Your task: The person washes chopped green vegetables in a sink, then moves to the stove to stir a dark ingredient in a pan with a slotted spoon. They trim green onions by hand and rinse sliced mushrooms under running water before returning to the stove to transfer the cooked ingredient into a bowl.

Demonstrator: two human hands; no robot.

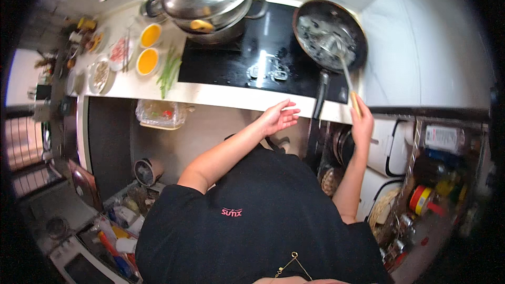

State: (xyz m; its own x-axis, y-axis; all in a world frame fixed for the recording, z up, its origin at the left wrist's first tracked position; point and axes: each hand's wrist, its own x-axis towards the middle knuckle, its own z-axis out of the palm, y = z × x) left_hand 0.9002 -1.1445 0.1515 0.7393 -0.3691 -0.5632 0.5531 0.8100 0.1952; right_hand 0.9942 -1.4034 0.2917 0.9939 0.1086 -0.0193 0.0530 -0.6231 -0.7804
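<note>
My right hand (362,122) grips the light wooden handle of a long metal utensil (344,67). Its ribbed head rests inside a dark frying pan (357,53) at the right end of the hob; glare and blur leave the kind of head unclear. Cloudy liquid with whitish foam covers part of the pan's bottom. The pan's black handle (322,90) points towards me, between my two hands. Holding nothing, my left hand (279,118) hovers by the counter's front edge, fingers apart, left of that handle.
A lidded steel pot (213,27) stands on the black hob (221,63). To its left are two bowls of orange-yellow liquid (148,61), green stalks (169,69), a plate of pinkish pieces (119,51) and a bowl of pale pieces (100,77). A wall (398,55) borders the pan's right.
</note>
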